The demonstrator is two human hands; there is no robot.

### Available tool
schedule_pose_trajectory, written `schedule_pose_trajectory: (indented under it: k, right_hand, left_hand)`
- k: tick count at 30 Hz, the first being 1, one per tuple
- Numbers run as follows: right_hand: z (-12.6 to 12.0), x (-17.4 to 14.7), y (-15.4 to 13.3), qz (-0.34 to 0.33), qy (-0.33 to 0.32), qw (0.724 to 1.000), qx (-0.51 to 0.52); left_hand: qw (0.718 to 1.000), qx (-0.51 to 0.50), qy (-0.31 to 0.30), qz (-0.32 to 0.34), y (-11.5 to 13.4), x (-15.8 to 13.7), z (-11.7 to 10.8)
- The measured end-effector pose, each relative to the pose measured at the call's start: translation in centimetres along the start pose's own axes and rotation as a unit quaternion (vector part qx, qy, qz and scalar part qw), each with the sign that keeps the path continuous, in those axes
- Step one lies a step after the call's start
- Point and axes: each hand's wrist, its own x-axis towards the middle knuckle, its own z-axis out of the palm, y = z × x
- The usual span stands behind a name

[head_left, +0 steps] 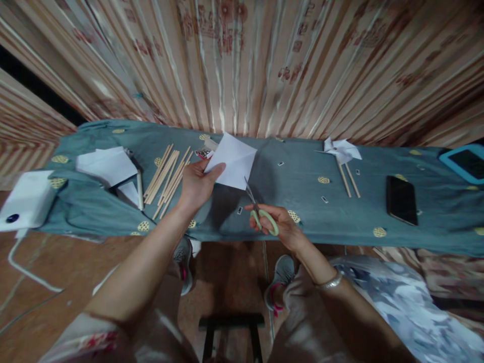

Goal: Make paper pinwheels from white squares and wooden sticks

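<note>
My left hand pinches a square white sheet of paper by its left corner, thumb on top, holding it above the cloth. In my right hand is a pair of scissors with light green handles, fingers through the loops. The blades point up at the lower right corner of the paper and look slightly parted; whether they touch it I cannot tell. Left of my left hand lie several thin wooden sticks. A small packet with tiny items sits partly behind the paper.
A narrow bench with a teal cloth runs across. Paper pinwheels on sticks, a black phone and a blue-framed device lie rightward. Leftward are more paper sheets, a pen-like tool and a white box. Curtains hang behind.
</note>
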Motion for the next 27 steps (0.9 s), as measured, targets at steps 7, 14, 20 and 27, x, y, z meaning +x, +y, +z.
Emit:
schedule_pose_trajectory:
  k: [7, 14, 20, 27]
  right_hand:
    - [0.07, 0.09, 0.12, -0.007, -0.006, 1.000, 0.002]
    - [-0.05, -0.03, 0.15, 0.000, 0.000, 1.000, 0.000]
    - [-0.08, 0.02, 0.03, 0.009, 0.003, 1.000, 0.002]
    - [0.07, -0.07, -0.16, 0.013, 0.009, 1.000, 0.001]
  left_hand:
    - [1.000, 0.007, -0.002, 0.000, -0.50, -0.09, 0.42]
    - [1.000, 0.015, 0.000, 0.005, -0.73, -0.16, 0.64]
    - [0.999, 0.039, 0.001, 0.007, -0.45, -0.35, 0.70]
    - [0.999, 0.034, -0.001, 0.005, -0.75, -0.23, 0.66]
